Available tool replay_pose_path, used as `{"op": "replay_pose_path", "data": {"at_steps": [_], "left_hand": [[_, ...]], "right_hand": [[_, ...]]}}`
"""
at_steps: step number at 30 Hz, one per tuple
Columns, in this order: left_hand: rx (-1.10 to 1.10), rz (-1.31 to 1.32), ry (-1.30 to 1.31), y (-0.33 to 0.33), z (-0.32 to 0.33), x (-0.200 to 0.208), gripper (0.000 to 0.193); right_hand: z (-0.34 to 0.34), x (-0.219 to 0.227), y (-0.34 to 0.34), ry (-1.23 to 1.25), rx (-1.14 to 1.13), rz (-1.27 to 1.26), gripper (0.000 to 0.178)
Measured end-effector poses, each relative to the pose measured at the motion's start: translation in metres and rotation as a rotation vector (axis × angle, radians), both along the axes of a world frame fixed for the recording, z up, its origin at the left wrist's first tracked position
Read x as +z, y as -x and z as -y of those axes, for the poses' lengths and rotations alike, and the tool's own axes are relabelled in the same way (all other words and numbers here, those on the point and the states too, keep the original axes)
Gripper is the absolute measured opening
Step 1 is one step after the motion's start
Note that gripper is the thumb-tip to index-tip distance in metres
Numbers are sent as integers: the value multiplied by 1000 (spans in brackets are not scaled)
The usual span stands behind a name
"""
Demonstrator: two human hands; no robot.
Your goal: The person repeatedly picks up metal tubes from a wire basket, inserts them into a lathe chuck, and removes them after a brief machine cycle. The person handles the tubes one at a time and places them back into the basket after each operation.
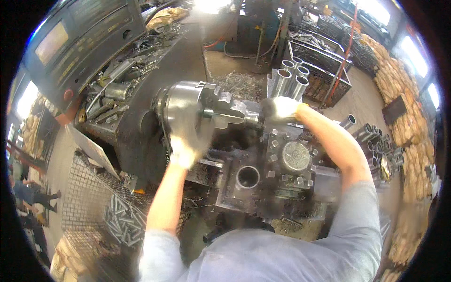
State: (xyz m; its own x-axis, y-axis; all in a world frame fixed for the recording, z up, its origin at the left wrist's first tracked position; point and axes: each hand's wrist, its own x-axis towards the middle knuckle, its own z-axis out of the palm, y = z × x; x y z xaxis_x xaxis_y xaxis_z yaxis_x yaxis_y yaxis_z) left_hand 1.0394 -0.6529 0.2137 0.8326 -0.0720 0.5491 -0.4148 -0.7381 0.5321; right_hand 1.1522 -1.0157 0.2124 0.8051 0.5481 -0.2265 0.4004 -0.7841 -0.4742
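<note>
My left hand (pixel 187 136), in a pale work glove, is against the near side of the lathe chuck (pixel 182 101); motion smears its fingers. The chuck's stepped jaws (pixel 228 110) surround a short shiny metal tube (pixel 252 118), whose end sticks out to the right. At that end my right hand (pixel 281 109), also gloved, is closed around the tube, its fingertips hidden from above. Below the right hand is the tool post (pixel 296 156), with a round cap and several square-headed bolts. An upright hollow metal cylinder (pixel 247 177) stands left of the post.
Several upright steel tubes (pixel 291 77) stand just beyond my right hand, and more tubes (pixel 373 141) are at the right. A wire basket (pixel 84 188) and loose metal rods (pixel 123 221) lie lower left. Metal crates (pixel 324 70) stand behind; stacked sacks (pixel 399 94) line the right side.
</note>
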Motion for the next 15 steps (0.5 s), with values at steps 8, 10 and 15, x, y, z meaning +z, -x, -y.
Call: {"op": "replay_pose_path", "data": {"at_steps": [8,10,15], "left_hand": [[60,363,-308,-95,-27,-21,65],[60,343,-327,-93,-27,-23,64],[76,343,-337,-91,-24,-16,64]], "right_hand": [[43,-95,-72,450,166,138,31],[37,-66,-66,494,100,230,39],[-61,14,-31,139,-78,54,63]]}}
